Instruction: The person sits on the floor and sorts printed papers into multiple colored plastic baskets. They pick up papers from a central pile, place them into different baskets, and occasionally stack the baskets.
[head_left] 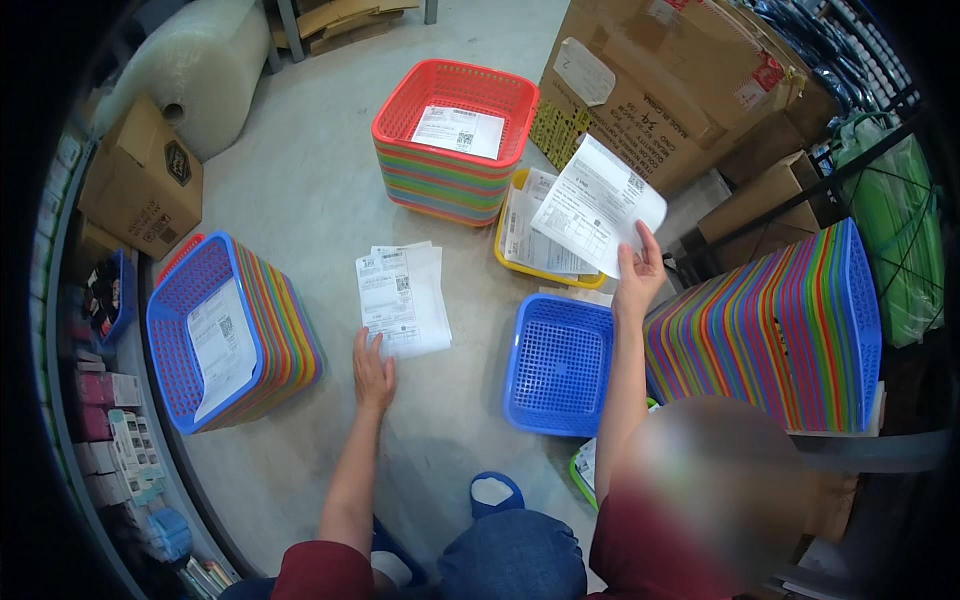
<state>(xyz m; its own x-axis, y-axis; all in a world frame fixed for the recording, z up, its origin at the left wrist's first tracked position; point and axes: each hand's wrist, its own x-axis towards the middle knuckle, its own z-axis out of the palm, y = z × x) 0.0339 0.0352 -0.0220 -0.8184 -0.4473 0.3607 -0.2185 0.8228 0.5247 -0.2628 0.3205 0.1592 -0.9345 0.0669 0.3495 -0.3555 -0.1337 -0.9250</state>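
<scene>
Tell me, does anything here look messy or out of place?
Mostly tidy. The paper stack lies loose on the bare floor under the left hand, sheets fanned unevenly, and one basket stack lies tipped on its side. The right hand holds a sheet.

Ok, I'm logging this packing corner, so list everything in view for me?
Printed paper sheets on the floor: small pile, white, centre.
Printed paper sheet held up: one, white, upper right.
Red plastic basket atop a multicoloured stack: one, holds a sheet, top centre.
Blue plastic basket atop a leaning stack: one, holds a sheet, left.
Yellow plastic basket: one, holds papers, centre right.
Empty blue plastic basket: one, floor, centre.
Multicoloured basket stack on its side: one, right.
Brown cardboard boxes: several, top right; one at left.
Bubble wrap roll: one, clear, top left.
Left hand: touches the floor pile.
Right hand: grip on the raised sheet.
</scene>
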